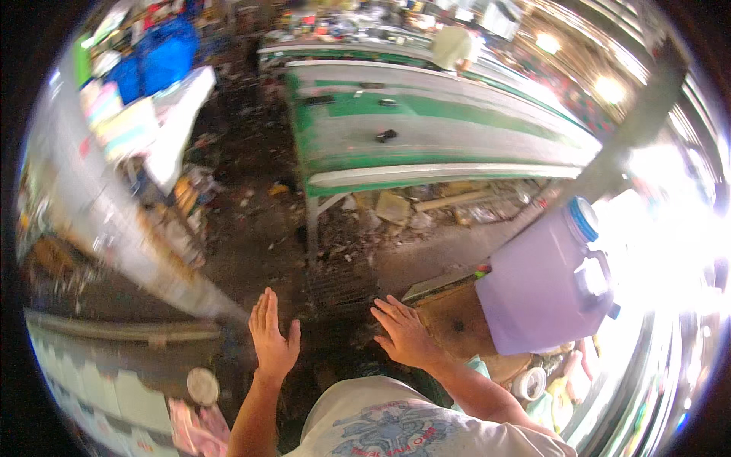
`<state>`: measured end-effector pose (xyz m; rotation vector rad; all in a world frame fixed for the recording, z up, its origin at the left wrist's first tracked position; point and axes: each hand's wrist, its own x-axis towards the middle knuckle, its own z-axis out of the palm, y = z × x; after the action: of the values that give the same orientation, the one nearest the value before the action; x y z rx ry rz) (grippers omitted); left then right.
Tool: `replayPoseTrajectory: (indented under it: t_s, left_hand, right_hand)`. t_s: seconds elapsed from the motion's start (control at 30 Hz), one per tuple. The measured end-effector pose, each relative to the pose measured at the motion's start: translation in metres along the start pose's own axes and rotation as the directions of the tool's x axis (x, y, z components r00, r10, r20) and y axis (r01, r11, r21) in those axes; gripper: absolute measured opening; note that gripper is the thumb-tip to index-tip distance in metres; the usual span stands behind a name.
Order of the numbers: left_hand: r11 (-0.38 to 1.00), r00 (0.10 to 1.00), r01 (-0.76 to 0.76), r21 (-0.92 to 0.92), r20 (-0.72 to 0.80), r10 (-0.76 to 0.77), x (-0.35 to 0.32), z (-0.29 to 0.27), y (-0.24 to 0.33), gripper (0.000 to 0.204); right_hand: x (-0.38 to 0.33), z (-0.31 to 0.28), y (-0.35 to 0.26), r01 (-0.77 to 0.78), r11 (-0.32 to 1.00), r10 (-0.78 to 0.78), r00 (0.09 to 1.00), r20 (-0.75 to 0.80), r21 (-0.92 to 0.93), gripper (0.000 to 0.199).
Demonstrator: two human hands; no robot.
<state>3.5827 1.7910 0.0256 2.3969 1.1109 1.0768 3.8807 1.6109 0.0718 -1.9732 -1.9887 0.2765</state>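
My left hand (273,335) is held out in front of me, its fingers straight and the thumb apart, with nothing in it. To its right, my right hand (403,332) is raised with spread fingers, also holding nothing. A large translucent purple jug (533,282) with a blue cap and a moulded handle stands right of my right hand, apart from it. Under the jug is a brown wooden surface (455,324), the thing nearest my right hand. Dark, littered floor (251,221) shows beyond both hands.
A long green and whitish conveyor-like table (442,145) runs across ahead, with a few small dark pieces on it. A grey post (129,228) slants at the left. Blue bags (164,57) pile up far left. A person (454,47) is at the back.
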Motion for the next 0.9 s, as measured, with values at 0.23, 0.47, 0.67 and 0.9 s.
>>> replayPoseTrajectory:
  t_s: [0.23,0.47,0.67,0.9]
  left_hand:
    - [0.972,0.950,-0.233,0.043,0.226,0.217,0.179,0.113,-0.003,0.099]
    - [0.885,0.778,-0.460,0.076,0.515,0.360,0.333,0.239,-0.022,0.106]
    - [0.819,0.636,-0.574,0.006,0.634,0.441,0.431,0.331,-0.007,0.111]
    - [0.779,0.454,-0.615,-0.119,0.754,0.474,0.490,0.399,0.027,0.111]
  right_hand:
    - [0.057,0.007,0.100,-0.330,0.944,0.327,0.937,-0.118,-0.002,0.083]
    - [0.178,-0.067,0.228,-0.512,0.810,0.574,0.592,-0.566,0.286,0.092]
    - [0.224,-0.246,0.337,-0.723,0.649,0.473,0.141,-0.870,0.236,0.098]
    - [0.226,-0.402,0.377,-0.764,0.493,0.505,-0.138,-0.852,0.416,0.092]
